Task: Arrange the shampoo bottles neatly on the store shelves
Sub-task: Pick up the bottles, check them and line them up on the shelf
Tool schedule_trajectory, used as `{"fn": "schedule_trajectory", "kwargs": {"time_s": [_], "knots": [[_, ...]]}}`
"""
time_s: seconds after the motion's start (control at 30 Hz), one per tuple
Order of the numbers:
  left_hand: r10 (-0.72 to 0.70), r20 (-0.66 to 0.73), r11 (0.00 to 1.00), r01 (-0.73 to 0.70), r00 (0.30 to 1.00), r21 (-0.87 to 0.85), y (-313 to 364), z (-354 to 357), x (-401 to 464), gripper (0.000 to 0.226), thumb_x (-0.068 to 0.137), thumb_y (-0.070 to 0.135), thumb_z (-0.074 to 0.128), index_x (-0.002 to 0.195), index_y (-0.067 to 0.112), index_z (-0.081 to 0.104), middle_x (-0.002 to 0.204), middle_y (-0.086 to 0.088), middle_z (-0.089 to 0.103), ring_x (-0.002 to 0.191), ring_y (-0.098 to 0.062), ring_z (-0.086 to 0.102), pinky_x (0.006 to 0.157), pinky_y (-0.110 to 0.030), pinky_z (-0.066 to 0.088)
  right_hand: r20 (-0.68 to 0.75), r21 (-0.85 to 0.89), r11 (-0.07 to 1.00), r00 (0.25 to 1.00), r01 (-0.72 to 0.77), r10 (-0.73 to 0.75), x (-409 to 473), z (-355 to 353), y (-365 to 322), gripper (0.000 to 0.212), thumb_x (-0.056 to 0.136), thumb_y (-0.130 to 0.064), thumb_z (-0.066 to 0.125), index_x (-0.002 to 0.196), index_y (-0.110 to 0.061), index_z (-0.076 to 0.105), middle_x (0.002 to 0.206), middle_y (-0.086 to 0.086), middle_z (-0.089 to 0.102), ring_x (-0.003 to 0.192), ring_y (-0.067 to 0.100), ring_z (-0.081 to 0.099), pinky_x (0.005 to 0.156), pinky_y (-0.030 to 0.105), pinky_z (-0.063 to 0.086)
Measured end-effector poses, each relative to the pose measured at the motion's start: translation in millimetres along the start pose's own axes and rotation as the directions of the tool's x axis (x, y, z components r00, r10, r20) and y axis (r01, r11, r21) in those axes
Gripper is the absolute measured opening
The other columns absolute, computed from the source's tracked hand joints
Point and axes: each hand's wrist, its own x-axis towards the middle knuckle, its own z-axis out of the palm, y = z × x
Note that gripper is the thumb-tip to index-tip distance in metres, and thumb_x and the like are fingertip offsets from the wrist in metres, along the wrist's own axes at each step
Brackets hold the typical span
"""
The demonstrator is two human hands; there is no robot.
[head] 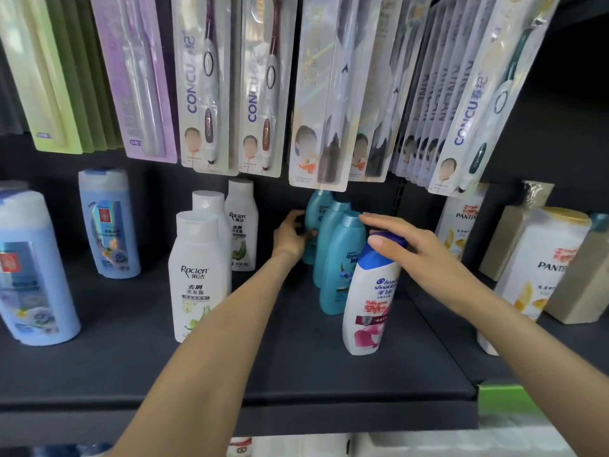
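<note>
Three teal shampoo bottles stand in a row running front to back on the dark shelf: the rear one, the middle one and the front one. My left hand reaches deep into the shelf and grips the rear teal bottle from its left side. A white Head & Shoulders bottle with a blue cap stands just right of the front teal bottle. My right hand lies over its cap with straight fingers, thumb on the cap, fingertips at the front teal bottle's cap.
Three white Racien bottles stand in a row to the left, with blue bottles further left. Pantene bottles stand on the right. Toothbrush packs hang low above the shelf, hiding the rear bottle tops.
</note>
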Motion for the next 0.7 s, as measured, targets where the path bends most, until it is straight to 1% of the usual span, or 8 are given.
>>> {"fn": "schedule_trajectory", "kwargs": {"time_s": [0.1, 0.2, 0.33, 0.47, 0.53, 0.6, 0.67, 0.7], "knots": [[0.007, -0.044, 1.0, -0.006, 0.999, 0.013, -1.7, 0.5, 1.0, 0.032, 0.084, 0.0, 0.062, 0.115, 0.008, 0.057, 0.114, -0.013, 0.062, 0.101, -0.021, 0.058, 0.081, -0.025, 0.044, 0.009, 0.0, 1.0, 1.0, -0.001, 0.001, 0.5, 0.2, -0.3, 0.051, 0.071, -0.053, 0.053, 0.12, -0.039, 0.055, 0.131, -0.022, 0.051, 0.117, -0.01, 0.048, 0.09, 0.006, 0.041], [0.022, -0.066, 1.0, -0.021, 0.998, 0.021, -2.2, 0.5, -2.3, 0.029, 0.084, 0.002, 0.062, 0.112, 0.008, 0.055, 0.11, -0.013, 0.063, 0.097, -0.022, 0.058, 0.081, -0.029, 0.047, 0.01, 0.001, 1.0, 1.0, -0.002, 0.002, 1.2, 0.6, 0.5, 0.051, 0.071, -0.053, 0.053, 0.12, -0.038, 0.057, 0.132, -0.022, 0.051, 0.118, -0.009, 0.048, 0.092, 0.009, 0.042], [0.054, -0.122, 0.998, -0.052, 0.991, 0.022, -6.3, -1.3, -13.6, 0.028, 0.086, 0.006, 0.061, 0.112, 0.008, 0.054, 0.108, -0.015, 0.063, 0.098, -0.025, 0.06, 0.079, -0.03, 0.049, 0.006, -0.001, 1.0, 1.0, -0.002, 0.002, 0.3, -0.8, 1.1, 0.054, 0.071, -0.054, 0.053, 0.121, -0.034, 0.059, 0.133, -0.02, 0.051, 0.119, -0.007, 0.048, 0.092, 0.014, 0.043], [0.11, -0.17, 0.994, -0.105, 0.979, 0.039, -13.2, -8.0, -30.7, 0.031, 0.085, 0.011, 0.064, 0.115, 0.009, 0.054, 0.111, -0.015, 0.059, 0.097, -0.021, 0.056, 0.08, -0.031, 0.048, 0.014, -0.006, 1.0, 1.0, -0.012, 0.012, -1.5, -1.4, 0.8, 0.05, 0.072, -0.055, 0.053, 0.119, -0.039, 0.058, 0.133, -0.02, 0.051, 0.12, -0.005, 0.048, 0.096, 0.02, 0.043], [0.112, -0.169, 0.993, -0.104, 0.979, 0.055, -13.1, -10.9, -38.1, 0.035, 0.085, 0.013, 0.066, 0.117, 0.01, 0.053, 0.111, -0.015, 0.058, 0.097, -0.021, 0.056, 0.083, -0.035, 0.05, 0.007, 0.008, 1.0, 1.0, -0.012, 0.012, -1.7, -0.6, -0.4, 0.046, 0.072, -0.053, 0.054, 0.116, -0.04, 0.059, 0.133, -0.019, 0.052, 0.12, -0.007, 0.047, 0.096, 0.017, 0.042], [0.1, -0.145, 0.993, -0.09, 0.984, 0.073, -10.7, -12.3, -41.9, 0.042, 0.083, 0.015, 0.068, 0.122, 0.012, 0.05, 0.115, -0.014, 0.057, 0.103, -0.025, 0.057, 0.088, -0.037, 0.05, 0.0, 0.021, 1.0, 1.0, -0.02, 0.02, -1.0, 0.2, -1.6, 0.045, 0.072, -0.052, 0.054, 0.115, -0.04, 0.059, 0.133, -0.018, 0.052, 0.118, -0.009, 0.047, 0.093, 0.013, 0.042], [0.07, -0.095, 0.995, -0.062, 0.993, 0.082, -5.6, -13.7, -43.1, 0.048, 0.083, 0.015, 0.068, 0.127, 0.012, 0.048, 0.12, -0.015, 0.057, 0.11, -0.027, 0.055, 0.09, -0.031, 0.046, -0.005, 0.022, 0.999, 1.0, -0.023, 0.024, 0.0, 1.3, -2.4, 0.046, 0.072, -0.052, 0.054, 0.115, -0.039, 0.059, 0.133, -0.017, 0.052, 0.118, -0.006, 0.047, 0.093, 0.015, 0.042], [0.053, -0.073, 0.995, -0.047, 0.996, 0.09, -2.5, -14.1, -44.2, 0.048, 0.085, 0.014, 0.067, 0.128, 0.011, 0.048, 0.12, -0.015, 0.059, 0.111, -0.027, 0.055, 0.087, -0.027, 0.044, -0.006, 0.026, 0.999, 1.0, -0.026, 0.026, -0.3, 1.5, -2.6, 0.046, 0.071, -0.052, 0.054, 0.115, -0.039, 0.059, 0.133, -0.016, 0.053, 0.119, -0.004, 0.048, 0.094, 0.017, 0.042]]}}
